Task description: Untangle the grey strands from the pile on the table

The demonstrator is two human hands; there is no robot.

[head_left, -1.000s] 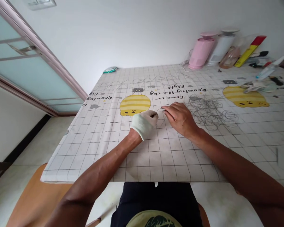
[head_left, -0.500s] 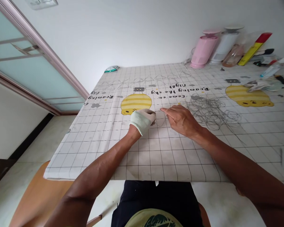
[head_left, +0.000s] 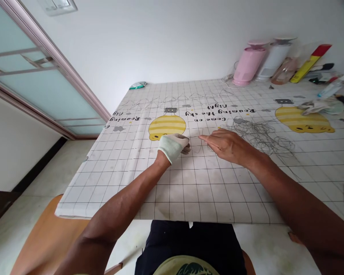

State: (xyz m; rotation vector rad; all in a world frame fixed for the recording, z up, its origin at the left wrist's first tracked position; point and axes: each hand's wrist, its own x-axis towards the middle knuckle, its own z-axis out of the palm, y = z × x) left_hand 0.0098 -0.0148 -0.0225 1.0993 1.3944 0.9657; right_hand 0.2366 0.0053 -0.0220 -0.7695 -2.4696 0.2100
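My left hand (head_left: pixel 174 146), in a pale knitted glove with grey fingertips, is closed in a pinch over the middle of the table. A thin wire (head_left: pixel 199 150) curves between it and my right hand (head_left: pixel 226 146). That bare hand is closed too, thumb and index finger pinching the wire, fingertips pointing left. The wire is so fine that its ends cannot be made out. Just right of my right hand lies a loose tangle of dark thin wire (head_left: pixel 260 135). Along the back of the table runs a row of bent wire pieces (head_left: pixel 200 95).
A checked tablecloth (head_left: pixel 117 191) with yellow prints covers the table. At the back right stand a pink cylinder (head_left: pixel 249 65), a white cylinder (head_left: pixel 275 61) and a yellow-red box (head_left: pixel 311 63). A crumpled glove (head_left: pixel 318 105) lies at right, a green packet (head_left: pixel 137 85) at back left.
My right hand has moved slightly right, away from the left, widening the gap between the fingertips. My left hand stays nearly in place. The view has shifted a little.
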